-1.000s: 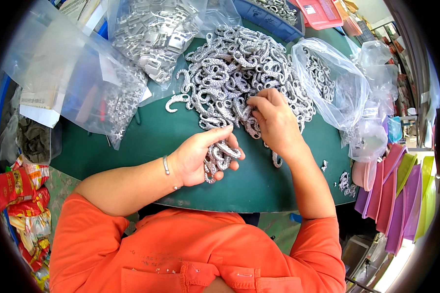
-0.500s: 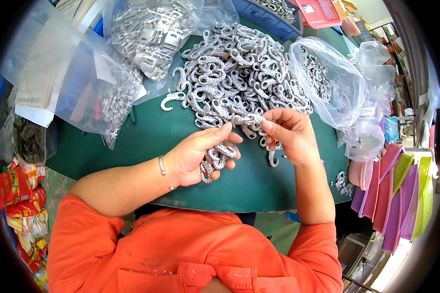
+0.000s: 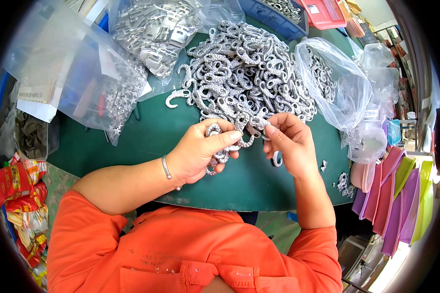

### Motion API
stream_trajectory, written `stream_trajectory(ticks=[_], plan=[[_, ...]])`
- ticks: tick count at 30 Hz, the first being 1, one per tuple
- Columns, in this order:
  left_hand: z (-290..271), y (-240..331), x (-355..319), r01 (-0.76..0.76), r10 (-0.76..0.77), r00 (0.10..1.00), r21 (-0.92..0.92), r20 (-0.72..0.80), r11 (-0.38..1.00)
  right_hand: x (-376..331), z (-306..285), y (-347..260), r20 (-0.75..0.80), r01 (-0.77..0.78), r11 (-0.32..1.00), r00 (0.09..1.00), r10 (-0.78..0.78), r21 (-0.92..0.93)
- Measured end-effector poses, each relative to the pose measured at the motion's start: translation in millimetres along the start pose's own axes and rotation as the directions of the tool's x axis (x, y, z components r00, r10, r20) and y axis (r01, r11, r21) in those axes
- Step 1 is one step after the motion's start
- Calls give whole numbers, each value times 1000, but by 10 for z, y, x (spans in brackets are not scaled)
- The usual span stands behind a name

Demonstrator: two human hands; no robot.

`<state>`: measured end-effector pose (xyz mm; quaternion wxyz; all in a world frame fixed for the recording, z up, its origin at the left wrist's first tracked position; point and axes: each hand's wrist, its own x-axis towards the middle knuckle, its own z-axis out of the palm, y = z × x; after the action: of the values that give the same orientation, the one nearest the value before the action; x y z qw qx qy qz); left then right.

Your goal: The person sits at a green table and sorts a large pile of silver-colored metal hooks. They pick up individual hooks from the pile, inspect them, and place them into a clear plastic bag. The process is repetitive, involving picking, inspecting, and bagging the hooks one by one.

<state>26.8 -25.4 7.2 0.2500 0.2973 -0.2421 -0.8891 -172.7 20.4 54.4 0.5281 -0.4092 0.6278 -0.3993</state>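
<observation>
**Two hands back from the pile, one hook pinched between them**

Two bare hands met just in front of the heap in the head view. The left hand (image 3: 200, 151) was curled shut round a bundle of silvery, glitter-crusted S-shaped metal hooks (image 3: 215, 154), thumb laid over the top of them, a thin silver bracelet (image 3: 166, 167) on its wrist. The right hand (image 3: 291, 141) had its thumb and forefinger pressed together on a single hook of the same kind (image 3: 259, 123), the other fingers loosely bent behind.

A second before, that right hand had been reaching into the big heap of loose silver hooks (image 3: 244, 73); half a second before, it was drawing back. By this moment it had come clear, and the left hand had lifted its bundle off the dark green tabletop (image 3: 146, 136) to meet it. To my eye a fresh hook had been picked and was about to join those already gathered.

One stray hook (image 3: 277, 158) lay on the green just under the right palm. A clear plastic bag of flat silver pieces (image 3: 156, 29) sat beyond the heap, and another crumpled clear bag (image 3: 337, 83) to the right.
</observation>
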Motion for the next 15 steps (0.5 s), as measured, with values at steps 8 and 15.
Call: stream_trajectory(ticks=[8,15], plan=[[-19,-11,11,-31,31,999,35,-7,999,-52,254,155,73,109,972,989,-126,207],[-64,4,26,106,-40,976,-312,212,944,-21,384,106,210,708,381,595,-776,-595]])
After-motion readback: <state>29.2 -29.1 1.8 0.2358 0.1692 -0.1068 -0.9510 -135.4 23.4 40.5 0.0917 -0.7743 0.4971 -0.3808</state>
